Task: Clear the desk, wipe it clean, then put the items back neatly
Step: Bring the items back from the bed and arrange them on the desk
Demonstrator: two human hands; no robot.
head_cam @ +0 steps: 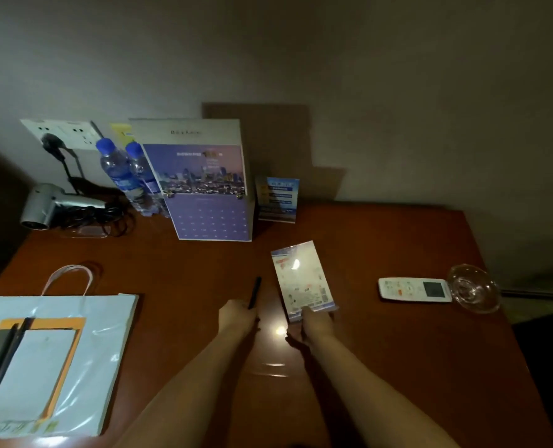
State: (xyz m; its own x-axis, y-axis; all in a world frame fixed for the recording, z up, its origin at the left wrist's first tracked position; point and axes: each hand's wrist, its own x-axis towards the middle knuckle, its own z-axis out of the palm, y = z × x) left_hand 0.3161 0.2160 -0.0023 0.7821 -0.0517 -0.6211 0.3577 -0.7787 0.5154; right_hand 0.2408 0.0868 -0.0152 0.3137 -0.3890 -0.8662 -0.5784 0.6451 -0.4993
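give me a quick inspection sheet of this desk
surface: brown desk, glossy, glare near hands
job's things: pen in left hand; card in right hand; remote beside glass dish; two bottles, calendar, small sign at back
clutter: paper bag lying flat, left
grippers: both hands holding
cables: hair dryer cord coiled, plugged into socket
surroundings: plain wall

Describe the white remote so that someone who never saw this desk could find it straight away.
Start at the brown desk and go to its right edge, where a clear glass dish sits. The white remote lies flat just left of that dish, its end reaching the dish's rim. It is the only slim white bar there, with small buttons and a grey screen.
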